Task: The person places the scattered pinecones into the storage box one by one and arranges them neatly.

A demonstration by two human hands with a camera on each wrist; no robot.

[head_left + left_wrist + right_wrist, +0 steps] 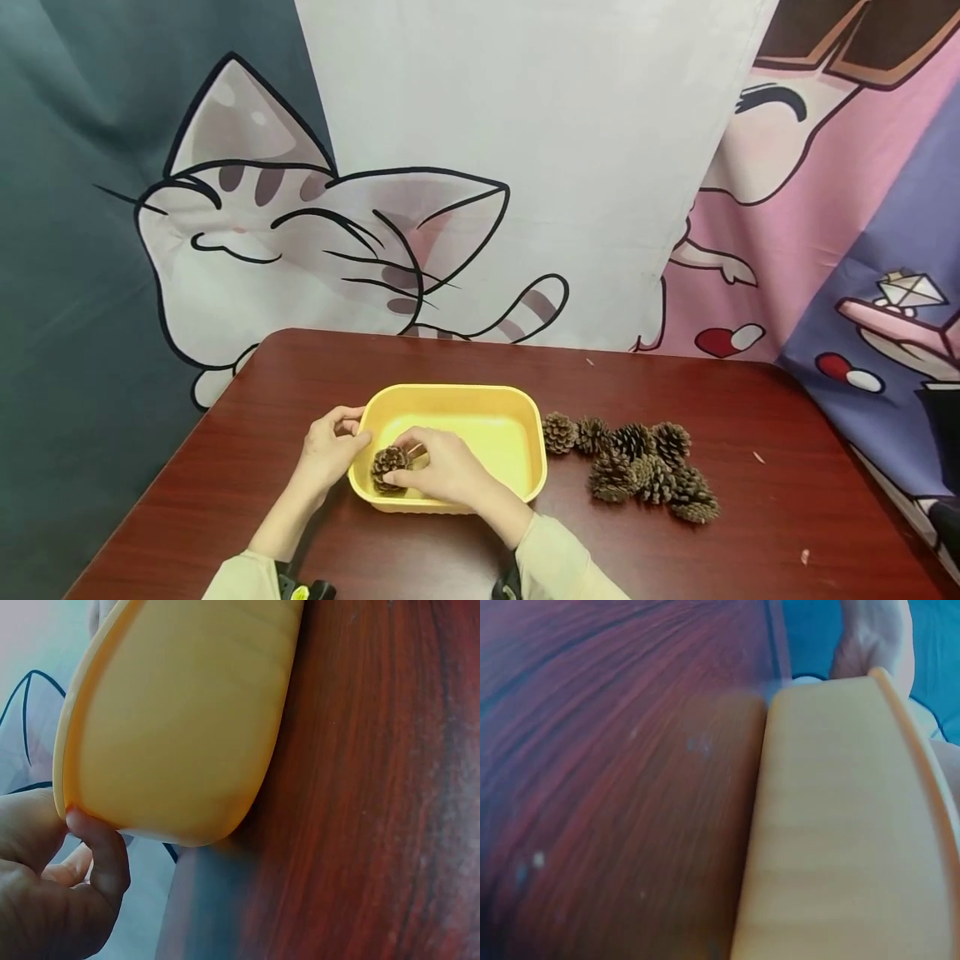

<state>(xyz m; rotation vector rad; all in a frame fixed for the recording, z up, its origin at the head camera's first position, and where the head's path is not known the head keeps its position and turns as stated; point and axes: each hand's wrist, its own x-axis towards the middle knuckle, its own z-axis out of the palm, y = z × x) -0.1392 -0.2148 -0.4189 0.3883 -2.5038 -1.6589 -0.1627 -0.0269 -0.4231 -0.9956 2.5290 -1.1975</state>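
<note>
A yellow plastic basin (480, 400) stands on the dark red table. My left hand (330, 446) pinches its left rim between thumb and fingers, which the left wrist view shows close up at the basin's wall (180, 735). Inside the basin, near its front left corner, my right hand (442, 468) holds a brown pine cone (388, 468) with thumb and fingertips. In the right wrist view the basin's outer side (840, 825) hides most of that hand and the cone.
To the right of the basin lies a cluster of several pine cones (645, 458), the leftmost one (558, 433) close against the basin's wall. Small pale flakes dot the wooden table (750, 533). A printed cartoon cat cloth (487, 125) hangs behind the table.
</note>
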